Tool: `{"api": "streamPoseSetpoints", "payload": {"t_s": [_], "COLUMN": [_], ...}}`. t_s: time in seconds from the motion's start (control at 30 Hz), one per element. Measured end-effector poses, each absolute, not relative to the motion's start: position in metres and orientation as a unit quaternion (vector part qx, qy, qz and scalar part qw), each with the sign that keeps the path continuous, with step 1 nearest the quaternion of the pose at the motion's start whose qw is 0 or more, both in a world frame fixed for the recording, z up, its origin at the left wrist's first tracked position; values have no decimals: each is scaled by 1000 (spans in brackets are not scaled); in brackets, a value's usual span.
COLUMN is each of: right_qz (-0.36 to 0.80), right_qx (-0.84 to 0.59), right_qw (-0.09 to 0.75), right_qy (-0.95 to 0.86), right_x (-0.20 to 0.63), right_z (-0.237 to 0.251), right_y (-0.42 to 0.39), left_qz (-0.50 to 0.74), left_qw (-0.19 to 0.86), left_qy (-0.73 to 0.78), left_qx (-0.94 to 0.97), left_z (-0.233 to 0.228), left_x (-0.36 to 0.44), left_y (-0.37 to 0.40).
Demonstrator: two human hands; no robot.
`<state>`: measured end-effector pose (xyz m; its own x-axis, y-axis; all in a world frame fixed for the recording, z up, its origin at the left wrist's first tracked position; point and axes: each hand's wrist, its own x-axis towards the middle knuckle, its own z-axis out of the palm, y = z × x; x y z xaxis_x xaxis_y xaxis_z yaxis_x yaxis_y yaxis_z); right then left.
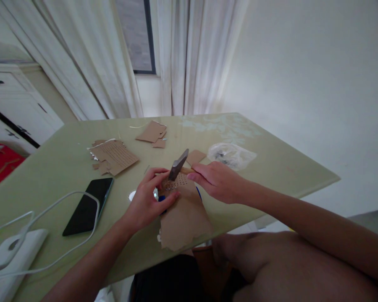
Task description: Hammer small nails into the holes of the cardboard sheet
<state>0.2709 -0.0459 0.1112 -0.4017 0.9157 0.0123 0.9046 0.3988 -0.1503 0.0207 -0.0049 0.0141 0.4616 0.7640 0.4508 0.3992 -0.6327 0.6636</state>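
Note:
My right hand [216,180] is closed around the wooden handle of a small hammer [178,165]. The hammer's dark metal head is tilted over the far end of a brown cardboard piece [185,218], where rows of small holes show. My left hand [151,195] grips that cardboard at its left side, thumb on top and other fingers by the hammer head. Whether a nail sits under the head is hidden. Something blue [198,193] shows from beneath the cardboard, and a small white round thing [132,196] lies beside my left hand.
On the green-topped table [255,201] lie a punched cardboard piece [115,155], more cardboard [151,132], a small cardboard square [195,157] and a clear plastic bag [236,156]. A phone [88,207], white cable [66,256] and power strip [25,262] occupy the left.

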Motion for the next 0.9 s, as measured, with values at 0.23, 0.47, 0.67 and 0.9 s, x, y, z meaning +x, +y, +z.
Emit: {"api": "streamPoseSetpoints", "payload": {"t_s": [0.23, 0.47, 0.67, 0.9], "right_qz": [93, 233, 266, 253], "right_qx": [-532, -559, -550, -544], "right_qw": [53, 196, 221, 204], "right_qy": [-840, -771, -760, -774], "right_x": [275, 289, 293, 294], "right_z": [109, 99, 94, 94], "right_y": [-46, -36, -36, -36], "left_qz": [417, 324, 239, 173], "left_qw": [270, 96, 68, 22], "left_qy": [362, 607, 627, 639], "left_qx": [789, 720, 738, 749], "left_z": [13, 1, -26, -32], "left_x": [16, -18, -17, -25], "left_y": [1, 58, 77, 83]}}
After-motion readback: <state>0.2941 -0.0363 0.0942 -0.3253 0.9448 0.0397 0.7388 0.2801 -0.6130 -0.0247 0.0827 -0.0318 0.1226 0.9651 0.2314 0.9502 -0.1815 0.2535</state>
